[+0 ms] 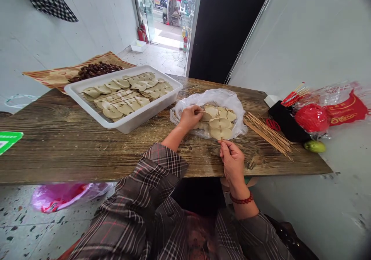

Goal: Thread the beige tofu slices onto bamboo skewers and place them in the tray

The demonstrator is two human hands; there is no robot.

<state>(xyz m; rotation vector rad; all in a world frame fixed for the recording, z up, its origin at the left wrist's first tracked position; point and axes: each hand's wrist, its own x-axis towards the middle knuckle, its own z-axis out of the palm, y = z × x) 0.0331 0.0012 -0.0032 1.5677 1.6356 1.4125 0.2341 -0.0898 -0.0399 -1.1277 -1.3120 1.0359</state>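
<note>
Right hand: The right hand (pixel 233 159), with a red beaded bracelet (pixel 241 200) at its wrist, has thumb and fingers pinched together on the near end of a thin wooden skewer (pixel 222 139).
Loaded slices: Flat, pale cream, rounded slices (pixel 220 133) lie overlapped along that skewer, over the near part of the bag.
Left hand: The left hand (pixel 191 117) is just left of them, fingertips closed, apparently on the edge of another pale slice (pixel 206 116).
Handling: A firm pinch low on the stick should stop it twisting; piercing each slice through its middle, with the guiding fingertips clear of the point, would likely prevent tearing.
Clear bag: A crumpled, translucent plastic bag (pixel 232 95) spreads open beneath the work, holding more pale slices.
White tub: Left of the bag, a rectangular white plastic tub (pixel 150 117) holds rows of skewered slices, laid overlapping.
Patterned paper: Behind the tub, a brown-and-cream printed sheet (pixel 49 75) carries a heap of small, dark, glossy pieces (pixel 97 70).
Bare sticks: Right of the bag, loose wooden skewers (pixel 269 136) fan across the dark, grainy wooden table (pixel 87 152).
Black holder: Beyond them, a black holder (pixel 286 121) stands near red plastic packaging (pixel 348 109); its contents are unclear.
</note>
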